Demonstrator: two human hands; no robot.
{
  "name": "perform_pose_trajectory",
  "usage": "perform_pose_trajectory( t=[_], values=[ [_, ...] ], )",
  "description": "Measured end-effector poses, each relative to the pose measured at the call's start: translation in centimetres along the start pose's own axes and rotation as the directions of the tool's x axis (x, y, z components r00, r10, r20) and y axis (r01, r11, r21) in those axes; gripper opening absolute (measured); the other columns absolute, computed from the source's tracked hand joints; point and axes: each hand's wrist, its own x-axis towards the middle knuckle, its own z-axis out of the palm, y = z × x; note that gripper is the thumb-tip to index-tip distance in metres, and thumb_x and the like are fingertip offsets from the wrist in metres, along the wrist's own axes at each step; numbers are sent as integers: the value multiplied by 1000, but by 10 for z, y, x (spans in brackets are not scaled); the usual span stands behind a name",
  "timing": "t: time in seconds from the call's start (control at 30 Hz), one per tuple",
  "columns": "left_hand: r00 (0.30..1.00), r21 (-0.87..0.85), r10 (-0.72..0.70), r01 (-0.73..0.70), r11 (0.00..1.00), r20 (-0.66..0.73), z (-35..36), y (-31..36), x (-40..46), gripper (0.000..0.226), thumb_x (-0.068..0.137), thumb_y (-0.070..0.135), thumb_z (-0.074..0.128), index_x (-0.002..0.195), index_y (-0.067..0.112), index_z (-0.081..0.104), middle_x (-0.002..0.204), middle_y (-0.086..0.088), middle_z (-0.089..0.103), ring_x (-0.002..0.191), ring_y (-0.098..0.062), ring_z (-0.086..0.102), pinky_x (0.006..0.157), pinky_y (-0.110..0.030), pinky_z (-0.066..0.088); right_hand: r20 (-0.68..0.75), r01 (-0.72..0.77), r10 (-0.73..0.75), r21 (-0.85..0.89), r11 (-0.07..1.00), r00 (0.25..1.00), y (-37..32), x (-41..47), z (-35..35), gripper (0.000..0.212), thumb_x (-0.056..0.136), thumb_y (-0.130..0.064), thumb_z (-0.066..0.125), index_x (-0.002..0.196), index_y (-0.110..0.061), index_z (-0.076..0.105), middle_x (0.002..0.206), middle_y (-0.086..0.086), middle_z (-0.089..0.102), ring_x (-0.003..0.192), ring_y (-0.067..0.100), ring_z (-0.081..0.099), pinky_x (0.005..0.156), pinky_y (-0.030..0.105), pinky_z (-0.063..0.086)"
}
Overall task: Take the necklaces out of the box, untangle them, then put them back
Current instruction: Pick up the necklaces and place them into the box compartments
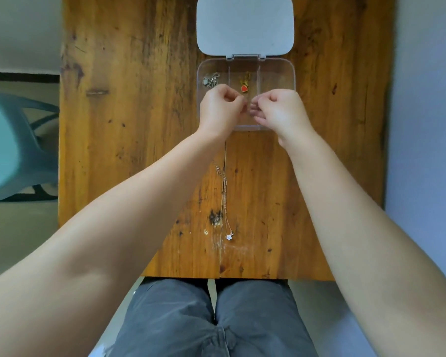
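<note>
Left hand (pixel 220 106): fingers pinched, over the box (pixel 278 73).
Right hand (pixel 278 112): pinched, fingertips nearly meeting the left; anything held is too small to tell.
Thin necklace (pixel 225 202): stretched on the table (pixel 139 124), nearer the person than both hands.
Red-pendant necklace (pixel 244 87): middle compartment, just beyond the hands.
Silver necklace (pixel 211 79): left compartment.

box (pixel 290 73) behind hands | necklace (pixel 225 202) before box | pendant (pixel 244 87) perhaps mid-compartment

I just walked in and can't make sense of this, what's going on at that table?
A seated person is sorting necklaces from a clear box whose lid lies open on a wooden table. The left hand and right hand are pinched close together over the box's near edge, apparently working something fine, too small to make out. A silver necklace sits in the left compartment, a red-pendant necklace in the middle one. A thin chain lies stretched out on the table.
</note>
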Motion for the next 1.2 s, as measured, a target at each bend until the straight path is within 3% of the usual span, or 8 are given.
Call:
perform_pose_trajectory(
  t=[0.13, 0.27, 0.4, 0.5, 0.77, 0.9, 1.1, 1.2],
  values=[
    [998, 103, 62, -64, 993, 19, -11, -3, -1, 15, 89, 13, 51, 88, 11, 67, 87, -8, 73, 85, -21, 69, 82, -42, 57, -35, 54, -56, -76, 996, 998, 6, -8, -7, 24, 98, -12, 46, 115, -11, 63, 107, 3, 67, 96, 12, 67, 84, 26, 56],
    [969, 158, 247, -249, 956, 29, -39, -19, -12, 14, 92, 14, 49, 87, 14, 62, 74, 1, 67, 68, -10, 65, 68, -28, 58, -17, 78, -79, -88, 993, 997, 34, -51, -17, 19, 96, -9, 45, 104, -16, 61, 94, -5, 66, 85, 5, 66, 66, 18, 56],
    [841, 543, 427, -541, 642, 332, -64, -71, -30, 13, 91, 10, 54, 98, 9, 64, 86, -5, 66, 82, -22, 59, 68, -36, 51, 141, -62, 104, -276, 959, 985, 100, -119, 5, 18, 95, -14, 48, 107, -18, 61, 98, -2, 66, 81, 6, 62, 62, 14, 46],
    [774, 684, 416, -625, 376, 478, -74, -98, -30, 26, 89, 9, 57, 115, 5, 59, 107, -17, 62, 100, -37, 54, 79, -46, 48, 92, -101, 148, -391, 915, 985, 136, -162, 29, 22, 96, -21, 50, 116, -18, 57, 107, -3, 61, 81, 6, 58, 64, 17, 48],
    [637, 621, 391, -762, 186, 665, -73, -97, -16, 13, 91, 11, 52, 91, 1, 60, 100, -18, 58, 93, -36, 50, 77, -45, 43, -84, -13, -45, -586, 810, 995, 167, -204, 81, 28, 90, -36, 59, 113, -19, 59, 109, 0, 59, 99, 17, 53, 81, 28, 43],
    [664, 600, 391, -746, 289, 637, -70, -94, -14, 8, 88, 9, 53, 88, 2, 57, 92, -17, 58, 89, -34, 50, 73, -45, 47, -151, 11, -124, -592, 806, 981, 166, -204, 85, 15, 92, -28, 58, 102, -18, 63, 99, 1, 62, 91, 19, 55, 79, 32, 42],
    [883, 418, 303, -441, 794, 358, -37, -64, -26, 4, 87, 13, 54, 84, 14, 54, 76, 7, 57, 69, -8, 54, 62, -13, 43, -293, -36, -30, -219, 975, 956, 165, -199, 59, 12, 94, -15, 54, 99, -14, 65, 100, -2, 62, 88, 13, 59, 68, 12, 44],
    [890, 298, 302, -408, 863, 343, 4, -30, -30, 4, 85, 13, 54, 81, 14, 53, 77, 1, 63, 71, -11, 57, 62, -12, 42, -334, -70, 19, -143, 987, 942, 168, -189, 37, 11, 93, -18, 55, 103, -17, 61, 107, -1, 61, 87, 10, 58, 65, 7, 40]
  ],
)
